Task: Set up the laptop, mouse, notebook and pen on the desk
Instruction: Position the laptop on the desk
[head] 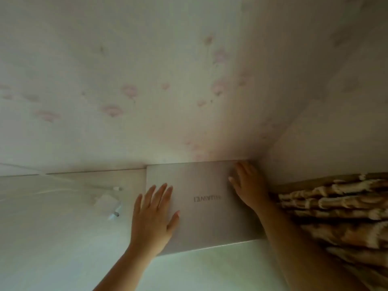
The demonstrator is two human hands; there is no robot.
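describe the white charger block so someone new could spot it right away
Start at the closed grey laptop lying by the wall on the white desk. Look left past the left hand. The charger block is the squarish white lump, thicker than its thin white cable.

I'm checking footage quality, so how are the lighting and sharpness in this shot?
Head view: dim, soft light; a shadow darkens the corner behind the laptop; wall blurry; wide-angle bending at the edges; lid lettering readable, upside down.
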